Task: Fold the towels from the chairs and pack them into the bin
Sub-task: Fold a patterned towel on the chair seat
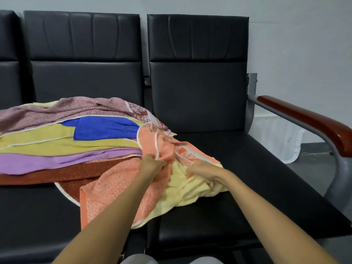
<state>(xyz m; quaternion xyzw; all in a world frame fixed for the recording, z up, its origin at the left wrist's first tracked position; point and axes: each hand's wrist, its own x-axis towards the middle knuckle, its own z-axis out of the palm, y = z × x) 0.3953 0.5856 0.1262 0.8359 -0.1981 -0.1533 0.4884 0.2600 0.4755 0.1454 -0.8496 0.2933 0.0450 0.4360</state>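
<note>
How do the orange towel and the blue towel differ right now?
The orange towel is bunched and gripped by the left hand; the blue towel lies flat, untouched. Orange towel spans two chairs; blue towel sits in the pile on one. Both rest on chairs.

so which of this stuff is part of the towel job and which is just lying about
Job: orange terry towel, gripped by left hand; pale yellow towel, gripped by right hand; pile of coloured towels; black padded chairs; white translucent container, possibly the bin.
Lying about: red-brown wooden armrest; grey wall.
</note>
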